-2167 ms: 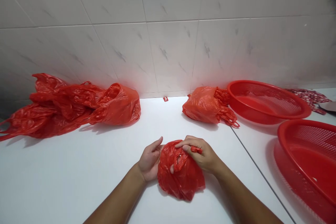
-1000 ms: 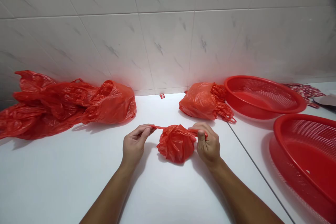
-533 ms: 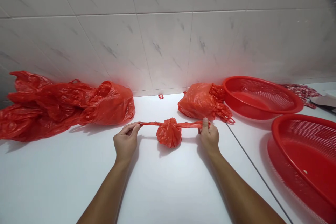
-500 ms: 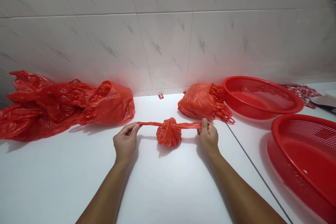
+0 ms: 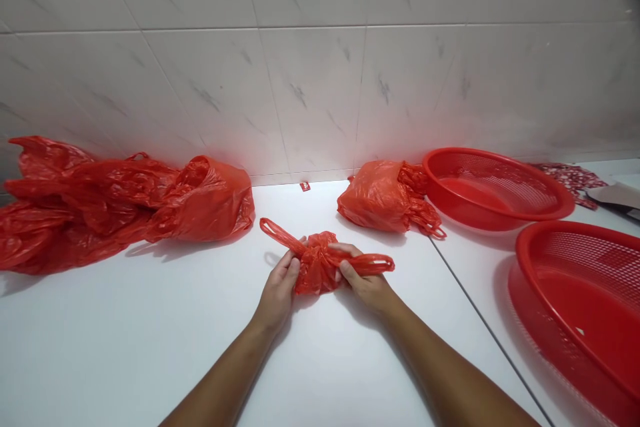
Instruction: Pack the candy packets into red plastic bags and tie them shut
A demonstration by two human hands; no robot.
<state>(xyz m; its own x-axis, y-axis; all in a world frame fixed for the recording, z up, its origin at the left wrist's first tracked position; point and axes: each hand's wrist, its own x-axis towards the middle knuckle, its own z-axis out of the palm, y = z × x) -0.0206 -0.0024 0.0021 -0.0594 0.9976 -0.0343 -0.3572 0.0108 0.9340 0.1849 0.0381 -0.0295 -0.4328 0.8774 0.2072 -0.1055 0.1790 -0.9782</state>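
A small knotted red plastic bag (image 5: 315, 265) sits on the white counter (image 5: 125, 340) between my hands. My left hand (image 5: 279, 287) pinches its left side, where one handle loop (image 5: 279, 235) sticks out up and to the left. My right hand (image 5: 361, 279) grips the right side, with the other handle loop (image 5: 373, 261) lying across its fingers. Both hands are closed on the bag.
A heap of loose red bags (image 5: 115, 203) lies at the left against the tiled wall. A stuffed red bag (image 5: 385, 197) rests behind my hands. Two red mesh baskets (image 5: 495, 187) (image 5: 585, 293) stand at the right. A patterned cloth (image 5: 570, 175) lies far right.
My hands had pulled the two handles taut and far apart, tightening the knot. Now both have come back in to the bundle, and the handles hang slack.
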